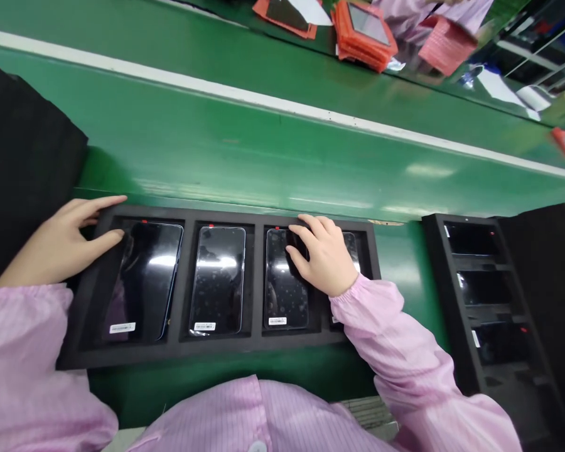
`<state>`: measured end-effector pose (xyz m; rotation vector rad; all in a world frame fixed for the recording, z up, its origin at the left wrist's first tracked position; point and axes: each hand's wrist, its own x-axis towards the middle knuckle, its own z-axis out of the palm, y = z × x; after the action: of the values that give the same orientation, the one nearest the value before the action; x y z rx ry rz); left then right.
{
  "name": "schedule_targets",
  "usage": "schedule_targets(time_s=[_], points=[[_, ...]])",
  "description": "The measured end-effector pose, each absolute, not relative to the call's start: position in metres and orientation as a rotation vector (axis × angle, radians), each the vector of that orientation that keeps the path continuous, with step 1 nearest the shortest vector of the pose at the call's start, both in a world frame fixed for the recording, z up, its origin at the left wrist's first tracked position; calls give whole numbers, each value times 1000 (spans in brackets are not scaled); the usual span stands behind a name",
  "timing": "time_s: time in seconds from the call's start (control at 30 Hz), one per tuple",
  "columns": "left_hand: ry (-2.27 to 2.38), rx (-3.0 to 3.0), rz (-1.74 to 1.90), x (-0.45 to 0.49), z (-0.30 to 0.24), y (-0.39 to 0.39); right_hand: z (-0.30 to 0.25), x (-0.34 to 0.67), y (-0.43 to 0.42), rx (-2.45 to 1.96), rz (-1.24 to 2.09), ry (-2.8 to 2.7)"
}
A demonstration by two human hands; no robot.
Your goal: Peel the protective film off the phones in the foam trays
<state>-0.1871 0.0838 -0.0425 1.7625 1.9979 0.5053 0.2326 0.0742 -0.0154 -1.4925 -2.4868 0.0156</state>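
Note:
A black foam tray (258,343) lies before me, with phone-like screens in a row of compartments. The leftmost screen (148,285), second screen (218,282) and third screen (285,292) each carry a white barcode label and a red tab. Most of the rightmost screen (353,246) is hidden behind my right hand and sleeve. My left hand (78,235) is at the tray's upper left corner, thumb and fingers apart, the thumb tip near the leftmost screen. Above the third screen's upper right part, my right hand (324,254) has loosely bent, separated fingers; whether they touch the glass I cannot tell.
A second black tray (468,263) with similar screens stands at the right, beside a tall black block (546,270). Another black block (23,163) rises at the left. Beyond the white strip (245,94), red pouches (365,37) lie near another person's sleeve (405,16).

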Motion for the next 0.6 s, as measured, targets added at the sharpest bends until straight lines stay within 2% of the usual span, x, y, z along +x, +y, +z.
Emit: schedule_targets(time_s=[0.27,0.47,0.6], points=[[2017,1824,505,-192,-47,82,-13,235,70,-1571,-58,-2446],[2012,1886,527,-197,-51,80,-18,233,78,-1508,102,-2410],[2002,1917,545,-199,-54,78,-22,230,87,-1446,96,-2383]])
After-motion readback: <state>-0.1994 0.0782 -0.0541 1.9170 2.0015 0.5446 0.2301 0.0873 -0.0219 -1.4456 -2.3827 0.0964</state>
